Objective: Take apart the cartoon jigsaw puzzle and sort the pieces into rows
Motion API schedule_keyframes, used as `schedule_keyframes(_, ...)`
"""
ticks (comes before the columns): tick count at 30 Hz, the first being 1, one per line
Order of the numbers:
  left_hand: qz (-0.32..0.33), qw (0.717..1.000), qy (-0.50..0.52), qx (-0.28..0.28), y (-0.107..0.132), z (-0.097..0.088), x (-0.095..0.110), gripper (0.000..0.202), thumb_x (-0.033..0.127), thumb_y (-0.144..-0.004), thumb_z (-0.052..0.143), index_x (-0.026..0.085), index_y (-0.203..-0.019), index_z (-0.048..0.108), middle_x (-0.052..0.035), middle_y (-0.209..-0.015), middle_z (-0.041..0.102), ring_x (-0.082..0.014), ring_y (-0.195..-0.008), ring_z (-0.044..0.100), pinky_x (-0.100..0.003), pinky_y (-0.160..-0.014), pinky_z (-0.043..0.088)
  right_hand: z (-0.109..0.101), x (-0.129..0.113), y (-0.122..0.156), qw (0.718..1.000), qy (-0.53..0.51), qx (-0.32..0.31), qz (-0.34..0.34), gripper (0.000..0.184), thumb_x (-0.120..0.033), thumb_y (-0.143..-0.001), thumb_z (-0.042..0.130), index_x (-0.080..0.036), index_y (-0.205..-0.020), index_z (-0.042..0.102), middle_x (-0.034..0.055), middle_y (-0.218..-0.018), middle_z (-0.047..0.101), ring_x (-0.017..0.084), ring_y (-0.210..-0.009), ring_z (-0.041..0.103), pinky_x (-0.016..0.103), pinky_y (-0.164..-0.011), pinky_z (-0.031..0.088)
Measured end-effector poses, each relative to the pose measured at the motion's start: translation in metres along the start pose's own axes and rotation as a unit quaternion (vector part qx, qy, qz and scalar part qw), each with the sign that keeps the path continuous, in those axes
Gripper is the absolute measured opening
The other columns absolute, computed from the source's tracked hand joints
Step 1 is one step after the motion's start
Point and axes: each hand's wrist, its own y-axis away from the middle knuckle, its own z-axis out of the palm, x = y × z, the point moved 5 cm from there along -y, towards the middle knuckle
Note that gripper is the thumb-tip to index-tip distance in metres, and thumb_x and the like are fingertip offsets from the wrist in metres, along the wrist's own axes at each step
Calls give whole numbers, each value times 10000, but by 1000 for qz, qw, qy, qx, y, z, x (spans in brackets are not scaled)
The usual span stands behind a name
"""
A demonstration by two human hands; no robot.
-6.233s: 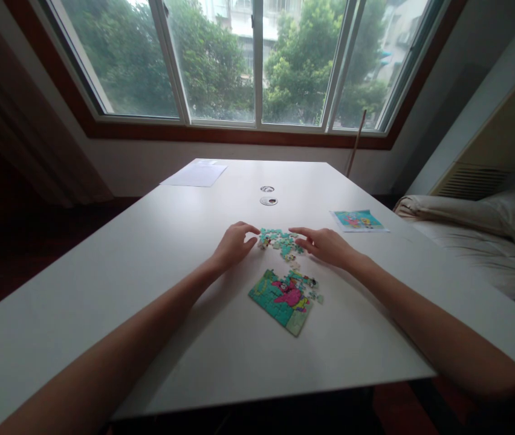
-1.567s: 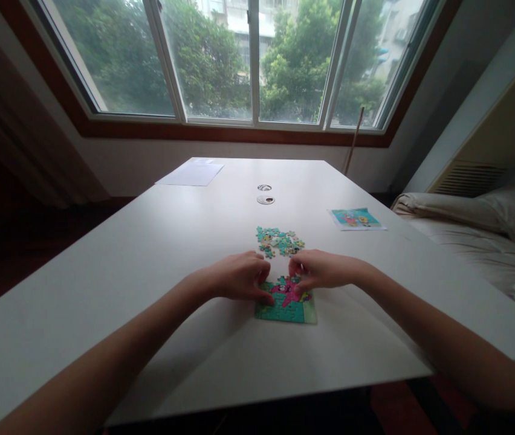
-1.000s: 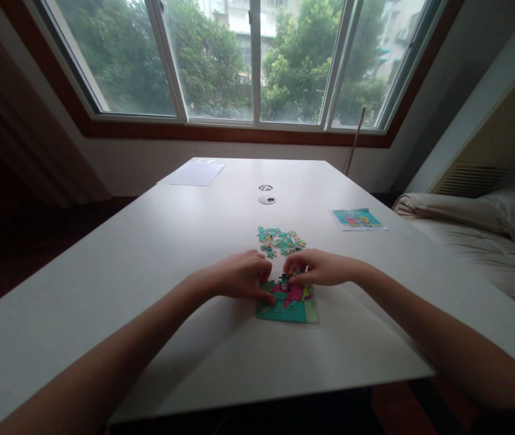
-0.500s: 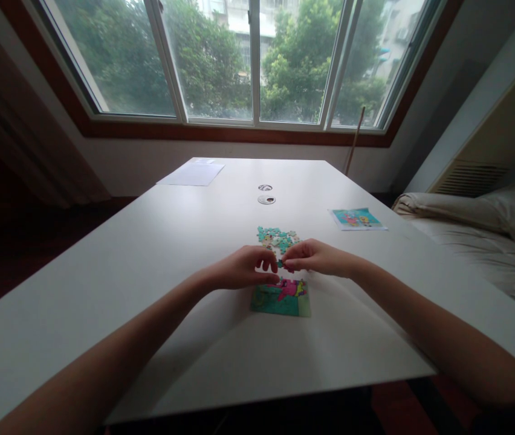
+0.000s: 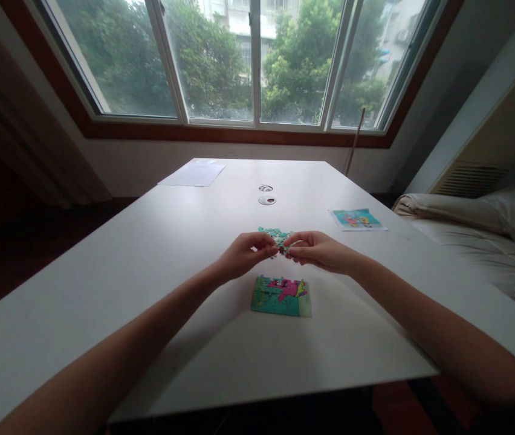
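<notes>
Fingertips of left hand and right hand meet over loose pieces, mostly hiding them; grip unclear.

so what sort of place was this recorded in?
Most likely a room in a home, perhaps a bedroom. A bed stands right beside the white table. A wide window looks onto trees and apartment blocks. A half-built jigsaw lies on the table.

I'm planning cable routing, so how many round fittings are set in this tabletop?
2: the far fitting and the near fitting, one behind the other mid-table, beyond the loose puzzle pieces. None seems hidden.
</notes>
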Motion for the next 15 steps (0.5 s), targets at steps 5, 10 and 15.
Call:
schedule_keyframes(5, -35, 996, -80, 33, -2, -7, -14, 250, 373, -750, 545, 135, -721, 618, -2, -624, 579, -95, -562, 468, -206, -520, 366, -16, 9, -7, 997, 48, 54, -3, 282, -298, -698, 637, -125, -913, 579, 38, -751, 614, 68, -582, 526, 206, -543, 437)
schedule_keyframes(10, -65, 975, -211, 33, -3, -15, -37, 202, 353, -731, 564, 161, -743, 626, -13, -664, 588, -122, -604, 494, -225, -558, 362, -27, -4, -5, 921, 352, 140, -89, 177, -257, -732, 585, -133, -857, 604, 48, -798, 616, 96, -626, 517, 244, -594, 416)
schedule_keyframes(15, -13, 966, -257, 25, 0, -18, -30, 201, 336, -736, 568, 159, -828, 587, -33, -754, 545, -141, -672, 494, -252, -618, 387, -4, -15, 14, 868, 491, 8, -72, 298, -397, -698, 613, -150, -862, 579, 36, -771, 585, 123, -662, 503, 231, -580, 376)
